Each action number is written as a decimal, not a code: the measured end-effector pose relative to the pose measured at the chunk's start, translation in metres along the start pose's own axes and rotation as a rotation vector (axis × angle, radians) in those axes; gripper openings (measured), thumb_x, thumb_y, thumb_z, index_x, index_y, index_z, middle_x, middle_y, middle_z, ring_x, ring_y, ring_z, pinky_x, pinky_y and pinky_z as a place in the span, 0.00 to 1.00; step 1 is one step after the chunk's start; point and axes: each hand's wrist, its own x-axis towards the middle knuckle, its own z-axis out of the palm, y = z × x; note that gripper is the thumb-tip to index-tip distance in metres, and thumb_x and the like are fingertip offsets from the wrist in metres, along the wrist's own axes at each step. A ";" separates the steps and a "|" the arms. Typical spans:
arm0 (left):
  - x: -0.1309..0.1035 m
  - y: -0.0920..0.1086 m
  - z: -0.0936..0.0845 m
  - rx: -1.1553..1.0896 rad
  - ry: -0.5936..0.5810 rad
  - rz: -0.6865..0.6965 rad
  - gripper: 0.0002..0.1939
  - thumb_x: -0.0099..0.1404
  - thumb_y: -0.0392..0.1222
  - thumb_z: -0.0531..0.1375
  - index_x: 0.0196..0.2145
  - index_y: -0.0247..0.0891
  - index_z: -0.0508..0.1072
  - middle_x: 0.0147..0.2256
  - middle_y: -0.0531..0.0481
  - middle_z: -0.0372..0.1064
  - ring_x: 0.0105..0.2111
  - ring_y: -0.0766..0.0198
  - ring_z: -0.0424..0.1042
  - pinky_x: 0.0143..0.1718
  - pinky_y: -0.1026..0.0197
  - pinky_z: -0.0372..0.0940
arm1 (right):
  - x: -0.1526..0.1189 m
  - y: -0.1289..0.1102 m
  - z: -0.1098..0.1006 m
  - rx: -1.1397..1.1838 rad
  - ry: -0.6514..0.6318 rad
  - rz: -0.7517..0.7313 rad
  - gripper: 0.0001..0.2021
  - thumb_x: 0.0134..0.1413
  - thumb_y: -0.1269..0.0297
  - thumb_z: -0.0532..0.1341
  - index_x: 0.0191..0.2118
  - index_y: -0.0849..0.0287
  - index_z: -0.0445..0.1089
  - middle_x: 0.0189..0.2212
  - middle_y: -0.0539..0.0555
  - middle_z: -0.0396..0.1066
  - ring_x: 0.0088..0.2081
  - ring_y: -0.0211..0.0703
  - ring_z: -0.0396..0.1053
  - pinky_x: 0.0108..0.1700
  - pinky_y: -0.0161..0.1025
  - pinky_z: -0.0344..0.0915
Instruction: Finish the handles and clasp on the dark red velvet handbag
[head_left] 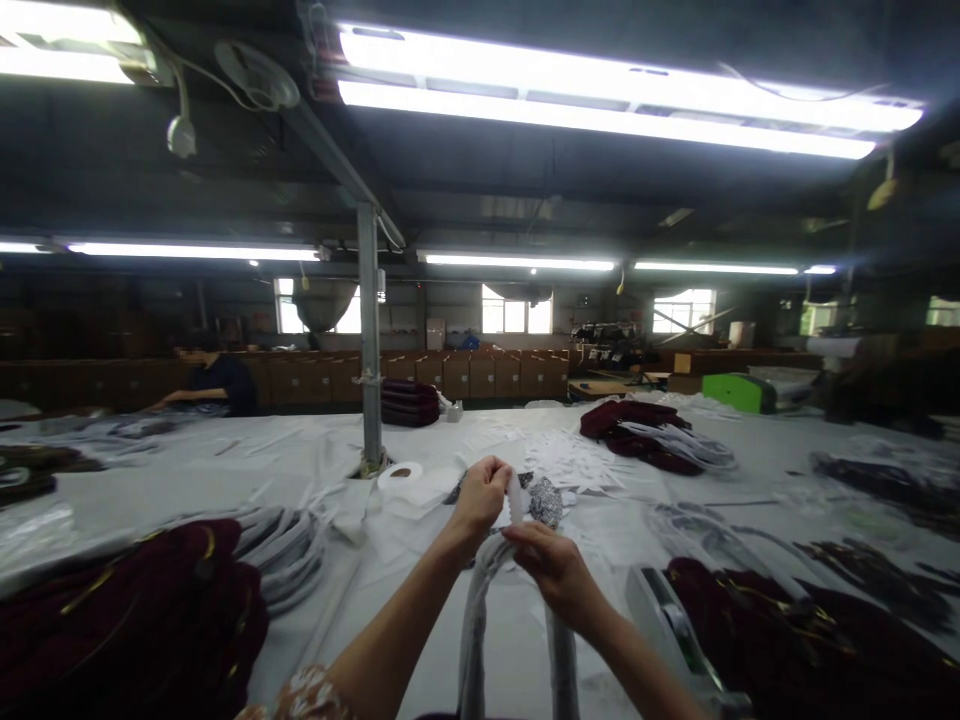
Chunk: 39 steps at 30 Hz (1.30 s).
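Observation:
In the middle of the head view, my left hand (pixel 480 495) is closed in a pinch on a short white strip (pixel 515 497). The strip runs down to the top of a bag handle (pixel 474 630), which arches up from the lower edge in pale, see-through wrapping. Closed on that handle's top, where the strip meets it, is my right hand (pixel 559 572). Behind my hands lies a shiny, crumpled silver-grey thing (pixel 545 500). White scraps (pixel 574 462) are strewn beyond it. The bag itself is almost wholly out of view below.
Maroon bags with wrapped handles (pixel 180 590) pile at left; more maroon bags (pixel 780 620) lie right, beside a grey tape dispenser (pixel 679 625). A white roll (pixel 400 476) sits near a metal post (pixel 370 340). Another person (pixel 225 383) leans over the table far left.

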 end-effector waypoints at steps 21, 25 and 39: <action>-0.035 -0.103 -0.043 0.223 -0.062 -0.117 0.37 0.51 0.56 0.65 0.53 0.34 0.60 0.47 0.35 0.63 0.48 0.49 0.64 0.46 0.55 0.60 | -0.052 0.089 0.027 0.136 0.144 0.720 0.27 0.51 0.40 0.47 0.41 0.61 0.63 0.19 0.46 0.62 0.18 0.36 0.62 0.21 0.32 0.59; -0.041 -0.138 -0.034 0.281 -0.151 -0.158 0.22 0.60 0.57 0.55 0.43 0.36 0.66 0.29 0.47 0.68 0.27 0.60 0.69 0.29 0.61 0.64 | -0.049 0.094 0.029 0.145 0.188 0.753 0.29 0.51 0.39 0.47 0.45 0.62 0.62 0.20 0.47 0.63 0.18 0.35 0.62 0.21 0.32 0.59; 0.004 -0.221 -0.018 0.836 0.101 -0.257 0.18 0.67 0.51 0.50 0.47 0.36 0.62 0.35 0.40 0.67 0.38 0.51 0.70 0.38 0.56 0.61 | -0.151 0.130 0.068 -0.334 0.034 0.940 0.35 0.51 0.47 0.52 0.59 0.68 0.53 0.54 0.68 0.62 0.56 0.57 0.61 0.54 0.46 0.60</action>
